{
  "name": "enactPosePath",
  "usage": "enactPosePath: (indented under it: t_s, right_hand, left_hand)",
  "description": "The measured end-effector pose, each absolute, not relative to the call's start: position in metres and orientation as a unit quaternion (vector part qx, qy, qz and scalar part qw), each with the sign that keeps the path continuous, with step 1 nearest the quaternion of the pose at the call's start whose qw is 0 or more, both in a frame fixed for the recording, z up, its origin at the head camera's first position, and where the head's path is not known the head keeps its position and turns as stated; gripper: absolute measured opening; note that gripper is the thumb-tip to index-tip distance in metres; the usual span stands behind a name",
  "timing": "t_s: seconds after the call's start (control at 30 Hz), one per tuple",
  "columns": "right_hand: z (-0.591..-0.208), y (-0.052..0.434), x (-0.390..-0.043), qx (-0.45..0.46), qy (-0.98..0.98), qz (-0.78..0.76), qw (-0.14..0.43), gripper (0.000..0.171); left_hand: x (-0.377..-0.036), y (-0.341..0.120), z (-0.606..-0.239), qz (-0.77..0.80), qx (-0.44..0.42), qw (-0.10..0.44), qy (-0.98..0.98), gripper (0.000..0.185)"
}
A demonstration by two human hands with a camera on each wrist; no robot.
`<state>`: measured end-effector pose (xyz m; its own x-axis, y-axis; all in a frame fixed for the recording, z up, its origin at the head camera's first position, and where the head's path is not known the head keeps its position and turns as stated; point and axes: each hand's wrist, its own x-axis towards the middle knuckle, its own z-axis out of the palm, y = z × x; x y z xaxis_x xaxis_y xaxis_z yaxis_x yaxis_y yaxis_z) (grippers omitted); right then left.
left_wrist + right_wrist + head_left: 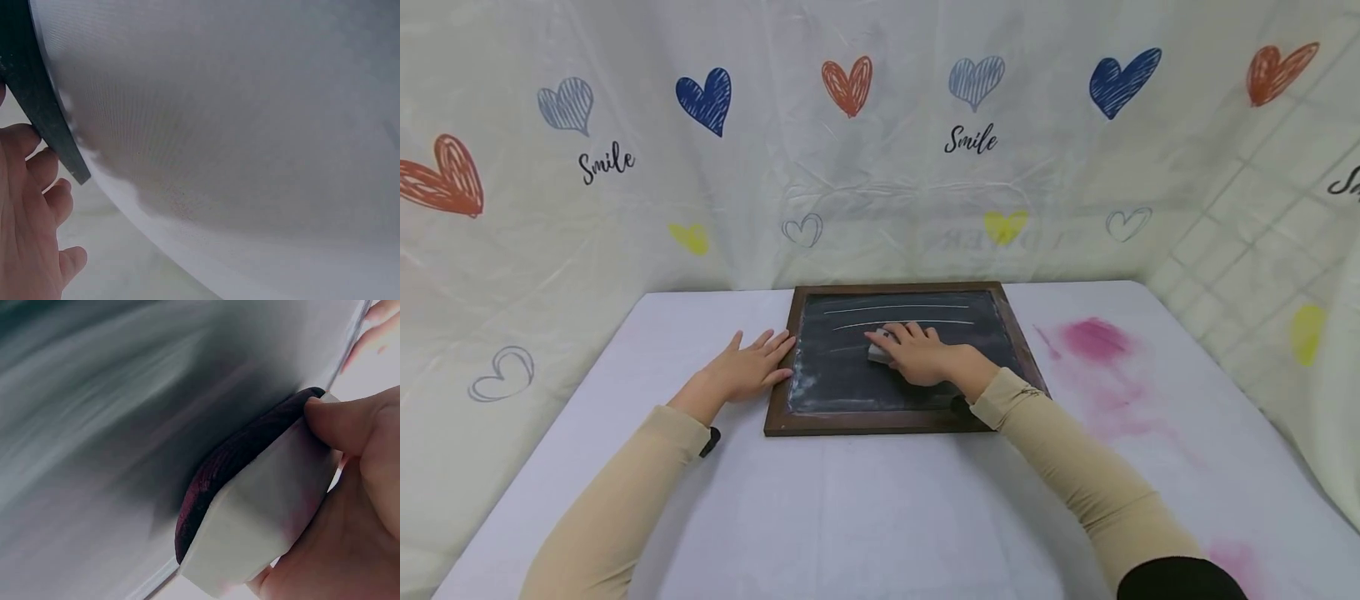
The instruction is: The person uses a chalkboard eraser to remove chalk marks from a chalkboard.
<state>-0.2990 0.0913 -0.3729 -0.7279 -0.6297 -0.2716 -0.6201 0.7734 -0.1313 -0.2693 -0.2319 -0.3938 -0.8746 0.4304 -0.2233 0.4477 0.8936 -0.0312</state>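
A framed chalkboard (pixel 850 392) lies on the white-covered table, with white chalk lines (pixel 897 308) across its upper part and a smudge at lower left. My left hand (pixel 748 367) touches the left side of the wooden frame (pixel 778 400), fingers spread. The left wrist view shows its fingers (pixel 59 201) against the dark frame edge. In my right hand (pixel 921 354) is a pale chalkboard eraser (pixel 880 353), held near the board's middle just below the lines. Seen from the right wrist, the eraser (pixel 256 506) has a dark pad facing the board, and the thumb grips its side.
Pink powdery stains (pixel 1097 342) mark the tablecloth right of the board. Behind the table hangs a pale curtain (pixel 902 167) printed with hearts and "Smile". White tablecloth (pixel 850 517) stretches in front of the board.
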Motion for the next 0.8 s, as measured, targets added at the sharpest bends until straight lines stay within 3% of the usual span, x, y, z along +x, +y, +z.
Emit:
enactPosePath:
  t_s: [0.37,0.8]
  right_hand:
    - [-0.375,0.196,-0.311,-0.271,0.950,-0.070,0.136,0.061]
    - [-0.373,0.170,-0.319,-0.279,0.946,-0.072,0.149,0.062]
  left_hand:
    - [-0.270,-0.230,-0.393,-0.045,0.227,0.108,0.967,0.068]
    - [-0.270,-0.229,-0.395,-0.044,0.227,0.103,0.967,0.068]
